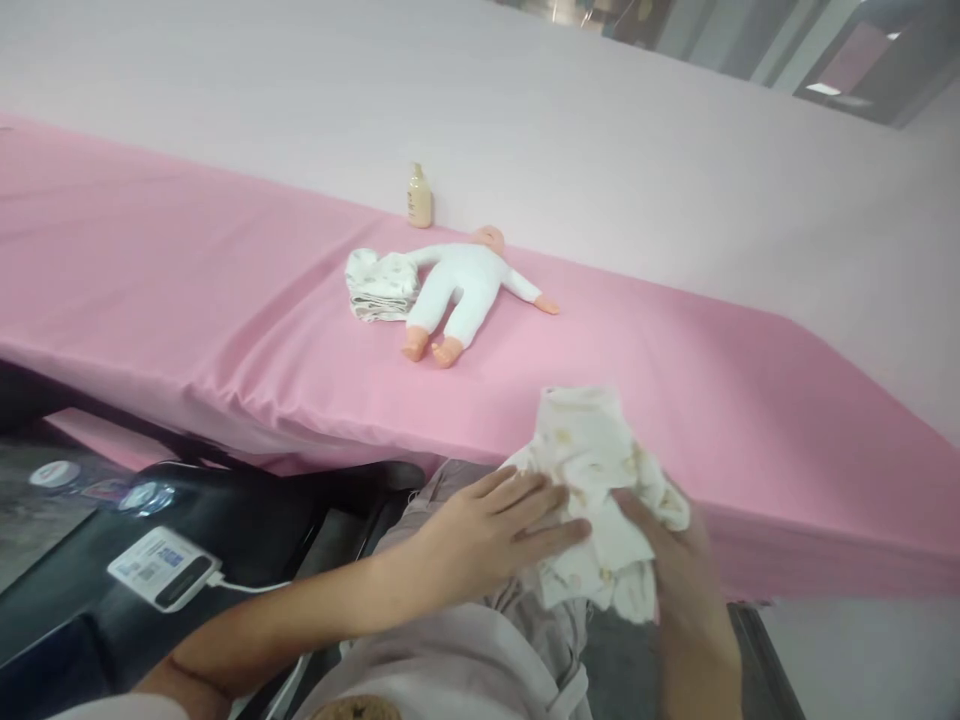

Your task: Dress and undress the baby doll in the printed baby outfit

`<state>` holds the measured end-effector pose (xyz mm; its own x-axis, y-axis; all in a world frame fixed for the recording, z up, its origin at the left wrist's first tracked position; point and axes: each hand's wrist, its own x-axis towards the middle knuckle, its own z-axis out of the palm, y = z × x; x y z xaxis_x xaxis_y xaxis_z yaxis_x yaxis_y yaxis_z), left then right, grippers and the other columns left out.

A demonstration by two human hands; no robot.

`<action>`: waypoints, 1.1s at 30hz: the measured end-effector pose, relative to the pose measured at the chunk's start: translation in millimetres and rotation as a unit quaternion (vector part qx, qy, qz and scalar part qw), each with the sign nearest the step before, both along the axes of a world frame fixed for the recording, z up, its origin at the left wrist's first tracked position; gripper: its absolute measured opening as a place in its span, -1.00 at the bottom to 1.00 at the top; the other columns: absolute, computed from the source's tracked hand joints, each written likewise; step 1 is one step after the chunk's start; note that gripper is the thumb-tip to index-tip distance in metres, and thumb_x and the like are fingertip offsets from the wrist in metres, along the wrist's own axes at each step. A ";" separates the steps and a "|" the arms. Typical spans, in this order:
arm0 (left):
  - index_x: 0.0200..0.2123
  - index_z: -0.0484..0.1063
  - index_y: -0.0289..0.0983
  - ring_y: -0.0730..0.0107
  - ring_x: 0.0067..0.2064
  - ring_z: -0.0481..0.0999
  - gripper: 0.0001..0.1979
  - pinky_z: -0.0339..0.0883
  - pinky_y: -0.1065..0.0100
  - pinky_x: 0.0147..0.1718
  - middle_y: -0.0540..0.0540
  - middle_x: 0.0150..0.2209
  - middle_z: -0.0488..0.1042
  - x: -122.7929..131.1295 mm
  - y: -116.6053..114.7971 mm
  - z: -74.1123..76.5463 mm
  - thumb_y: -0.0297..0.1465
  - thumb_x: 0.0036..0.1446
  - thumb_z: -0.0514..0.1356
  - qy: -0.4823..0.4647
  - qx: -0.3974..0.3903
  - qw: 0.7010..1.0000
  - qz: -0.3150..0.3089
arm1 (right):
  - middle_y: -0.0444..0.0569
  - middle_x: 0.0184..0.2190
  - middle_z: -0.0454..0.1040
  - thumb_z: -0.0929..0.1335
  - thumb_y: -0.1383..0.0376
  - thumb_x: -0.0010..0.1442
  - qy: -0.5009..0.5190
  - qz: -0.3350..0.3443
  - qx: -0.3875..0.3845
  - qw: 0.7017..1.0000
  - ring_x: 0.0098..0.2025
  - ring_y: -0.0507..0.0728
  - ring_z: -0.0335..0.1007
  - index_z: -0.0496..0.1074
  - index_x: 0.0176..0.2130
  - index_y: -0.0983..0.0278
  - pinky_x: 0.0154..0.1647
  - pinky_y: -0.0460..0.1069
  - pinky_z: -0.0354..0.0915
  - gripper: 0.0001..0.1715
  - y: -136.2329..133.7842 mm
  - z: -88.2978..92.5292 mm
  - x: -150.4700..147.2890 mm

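My left hand (495, 530) lies flat, fingers stretched out, pressing on a cream patterned baby garment (596, 470) at the near edge of the pink-covered table (225, 300). My right hand (675, 560) grips the garment's right side from below, slightly blurred. Farther back on the table lies a baby doll (457, 290) in a white suit, face down, arms spread. A folded patterned cloth (379, 285) rests against the doll's left side.
A small beige bottle (419, 197) stands upright by the pale wall behind the doll. At lower left, a black seat carries a white and black device with a cable (161, 568) and a plastic bottle (97, 490).
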<state>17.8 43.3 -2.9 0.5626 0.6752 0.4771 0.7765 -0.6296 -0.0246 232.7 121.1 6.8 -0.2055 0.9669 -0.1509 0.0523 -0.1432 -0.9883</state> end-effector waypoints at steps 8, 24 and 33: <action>0.24 0.18 -0.08 0.12 0.30 0.18 -0.45 0.15 0.00 0.24 -0.16 0.29 0.17 -15.3 -2.9 -34.6 -0.44 0.18 0.10 -0.055 -0.111 0.990 0.068 | 0.28 -0.33 0.52 0.38 0.14 -0.06 -0.174 -0.151 0.076 0.970 -0.32 0.23 0.46 0.50 -0.21 0.45 -0.35 0.08 0.33 -0.51 151.9 10.6 72.2; 0.11 0.34 -0.16 0.26 0.22 0.30 -0.64 0.23 0.10 0.22 -0.08 0.22 0.30 -55.6 -0.3 -39.8 -0.42 0.27 0.01 -0.101 -0.104 0.978 0.150 | 0.34 0.13 0.27 0.32 -0.10 0.04 -0.539 -0.073 0.254 0.799 0.14 0.42 0.23 0.14 0.23 0.39 0.08 0.26 0.22 -0.05 151.0 -42.8 65.7; 0.07 0.38 -0.18 0.29 0.14 0.39 -0.67 0.34 0.19 0.14 -0.09 0.14 0.39 -56.4 -1.0 -42.9 -0.42 0.27 0.03 -0.115 -0.102 0.976 0.156 | 0.23 0.11 0.34 0.31 0.08 0.06 -0.524 -0.051 0.297 0.797 0.09 0.33 0.29 0.21 0.21 0.37 0.04 0.16 0.25 -0.20 203.5 -44.0 88.8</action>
<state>-38.6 42.4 -45.8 0.2086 0.8907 0.4040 0.9012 -0.3355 0.2744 321.5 324.6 -37.2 -0.1832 0.9350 0.3037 0.9112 0.2775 -0.3045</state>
